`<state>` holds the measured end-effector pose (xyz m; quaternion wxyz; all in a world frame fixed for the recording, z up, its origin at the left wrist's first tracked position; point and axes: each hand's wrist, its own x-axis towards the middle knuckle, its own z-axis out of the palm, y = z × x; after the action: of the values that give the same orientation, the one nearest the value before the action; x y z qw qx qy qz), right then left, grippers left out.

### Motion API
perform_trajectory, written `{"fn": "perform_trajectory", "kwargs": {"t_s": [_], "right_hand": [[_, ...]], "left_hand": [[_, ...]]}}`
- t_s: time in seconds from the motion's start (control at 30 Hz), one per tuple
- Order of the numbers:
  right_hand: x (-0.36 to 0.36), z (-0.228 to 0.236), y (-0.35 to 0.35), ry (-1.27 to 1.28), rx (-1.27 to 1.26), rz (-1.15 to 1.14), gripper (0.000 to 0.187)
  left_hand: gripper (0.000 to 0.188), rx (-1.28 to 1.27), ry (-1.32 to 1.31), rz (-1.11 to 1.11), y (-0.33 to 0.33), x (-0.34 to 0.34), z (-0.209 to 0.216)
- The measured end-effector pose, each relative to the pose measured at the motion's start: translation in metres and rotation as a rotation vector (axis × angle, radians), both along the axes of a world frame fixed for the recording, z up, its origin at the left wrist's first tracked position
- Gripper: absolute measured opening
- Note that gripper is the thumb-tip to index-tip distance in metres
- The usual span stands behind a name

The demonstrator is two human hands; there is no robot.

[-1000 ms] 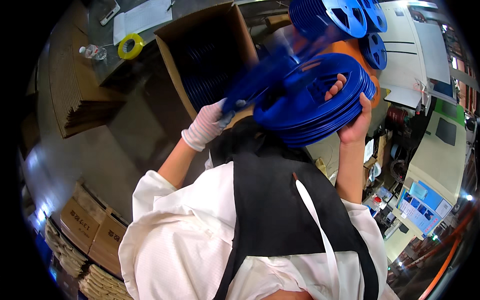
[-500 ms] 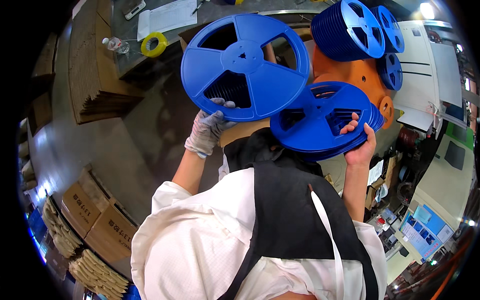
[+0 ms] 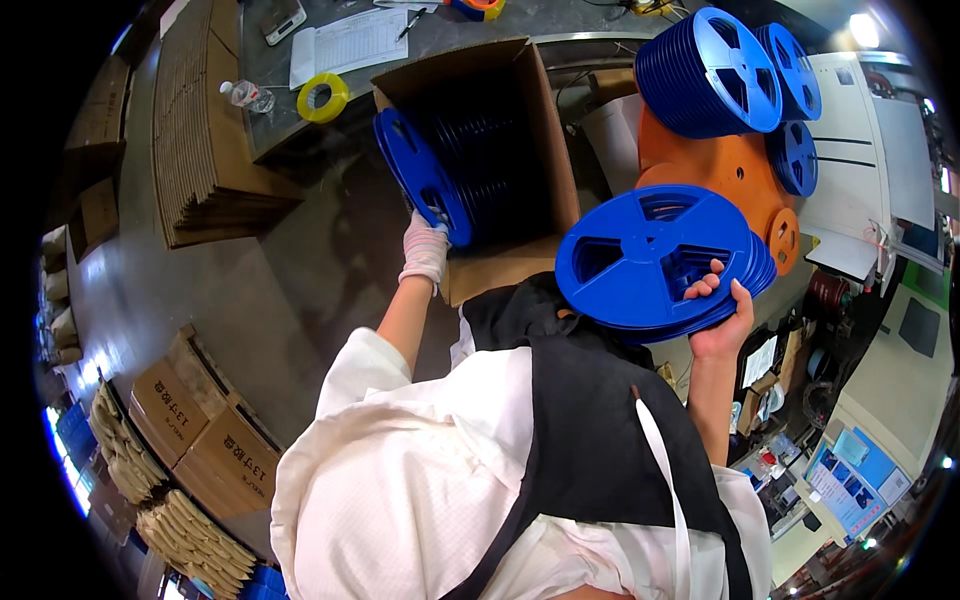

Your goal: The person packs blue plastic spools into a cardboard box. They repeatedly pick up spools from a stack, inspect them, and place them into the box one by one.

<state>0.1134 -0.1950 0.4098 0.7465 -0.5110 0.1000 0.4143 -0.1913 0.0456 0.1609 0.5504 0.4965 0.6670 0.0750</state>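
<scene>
My gloved left hand (image 3: 425,250) grips a single blue plastic reel (image 3: 420,175), held on edge at the left wall of an open cardboard box (image 3: 555,150) that holds several more blue reels. My bare right hand (image 3: 722,315) supports a stack of blue reels (image 3: 655,260) from below, fingers curled over its rim. The stack is level, to the right of the box.
More blue reel stacks (image 3: 715,70) sit on an orange cart (image 3: 720,170) at the upper right. A yellow tape roll (image 3: 322,97), papers and a bottle lie on the bench behind the box. Flattened cardboard (image 3: 205,130) is stacked at left; brown cartons (image 3: 200,430) stand lower left.
My left hand has carried one reel from face-up above the stack down and left, turning it on edge at the box. The stack in my right hand shifted slightly right.
</scene>
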Motion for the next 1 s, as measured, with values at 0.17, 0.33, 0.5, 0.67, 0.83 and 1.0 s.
{"fn": "perform_trajectory", "kwargs": {"t_s": [0.17, 0.33, 0.5, 0.67, 0.83, 1.0], "right_hand": [[0.000, -0.005, -0.006, -0.026, -0.031, -0.034, 0.039], [-0.002, -0.009, -0.011, -0.038, -0.053, -0.054, 0.040], [-0.002, -0.011, -0.021, -0.062, -0.063, -0.092, 0.040], [-0.005, -0.009, -0.022, -0.053, -0.043, -0.107, 0.039], [-0.010, -0.008, -0.029, -0.020, 0.116, -0.069, 0.034], [-0.003, 0.020, -0.028, -0.033, 0.336, 0.050, 0.029]], "left_hand": [[0.027, 0.298, 0.346, -0.128, 0.018, 0.010, -0.057], [0.031, 0.191, 0.381, -0.155, 0.044, 0.027, -0.106], [0.032, 0.114, 0.364, -0.172, 0.055, 0.050, -0.116], [0.034, 0.011, 0.281, -0.117, 0.056, 0.045, -0.135], [0.084, -0.104, 0.273, -0.240, 0.037, 0.056, -0.098], [0.066, 0.167, 0.108, -0.470, -0.006, 0.048, -0.052]]}}
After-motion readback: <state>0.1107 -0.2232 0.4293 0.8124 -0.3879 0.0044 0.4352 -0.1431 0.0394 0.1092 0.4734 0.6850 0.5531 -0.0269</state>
